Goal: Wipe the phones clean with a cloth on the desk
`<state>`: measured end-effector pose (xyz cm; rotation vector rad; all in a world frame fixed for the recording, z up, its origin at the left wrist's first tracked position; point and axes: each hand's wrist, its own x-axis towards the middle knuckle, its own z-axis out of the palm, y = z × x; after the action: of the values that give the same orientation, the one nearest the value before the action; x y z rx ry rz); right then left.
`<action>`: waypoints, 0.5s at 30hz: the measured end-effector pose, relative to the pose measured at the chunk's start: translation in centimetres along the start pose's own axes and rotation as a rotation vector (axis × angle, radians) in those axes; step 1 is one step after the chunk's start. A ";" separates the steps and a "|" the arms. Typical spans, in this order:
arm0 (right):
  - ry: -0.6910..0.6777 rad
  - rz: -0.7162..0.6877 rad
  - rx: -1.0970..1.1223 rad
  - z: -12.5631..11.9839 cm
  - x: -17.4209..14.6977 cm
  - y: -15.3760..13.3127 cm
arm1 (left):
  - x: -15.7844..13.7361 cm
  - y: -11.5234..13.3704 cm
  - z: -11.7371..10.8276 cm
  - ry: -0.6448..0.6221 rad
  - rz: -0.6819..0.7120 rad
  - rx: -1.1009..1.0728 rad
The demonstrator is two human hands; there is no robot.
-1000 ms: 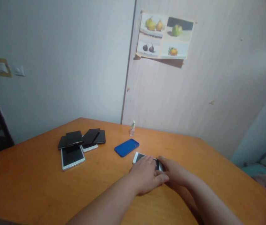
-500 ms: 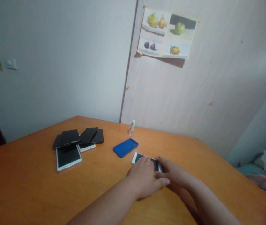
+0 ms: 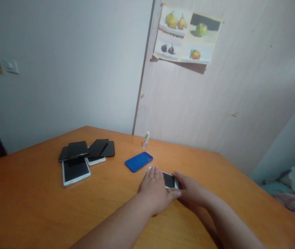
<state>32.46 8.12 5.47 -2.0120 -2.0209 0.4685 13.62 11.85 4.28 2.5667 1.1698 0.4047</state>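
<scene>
A white smartphone (image 3: 169,180) with a dark screen lies face up on the table. My left hand (image 3: 152,190) rests flat across its left part, fingers stretched out and thumb spread to the right. Whatever may be under that palm is hidden. Around the phone's right end, my right hand (image 3: 187,188) grips the edges between thumb and fingers. Just beyond the phone, to the left, is a blue phone case (image 3: 139,162), lying flat with its camera cutout at the right end.
On the left of the orange table (image 3: 33,204) lies a pile of dark tablets (image 3: 78,149) and a white-framed tablet (image 3: 76,171). A small clear spray bottle (image 3: 145,141) stands near the back edge. Behind, a sheet of fruit pictures (image 3: 187,36) hangs on the wall.
My left hand has slid left along the phone, covering its left end and baring more screen on the right. My right hand keeps its hold on the phone's right end.
</scene>
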 end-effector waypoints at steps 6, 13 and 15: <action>0.004 0.002 -0.004 0.0 -0.1 0.0 | -1.3 0.7 -0.5 -0.041 0.223 -0.071; -0.003 0.000 -0.007 -0.3 -0.2 -0.4 | -0.7 0.8 -0.7 -0.051 -0.001 0.037; 0.000 0.003 -0.010 -0.4 -0.3 -0.4 | -0.7 0.7 -0.8 -0.049 -0.046 0.060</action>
<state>32.24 7.87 5.98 -2.0208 -2.0245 0.4594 13.34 11.03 5.22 2.5794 1.2396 0.2994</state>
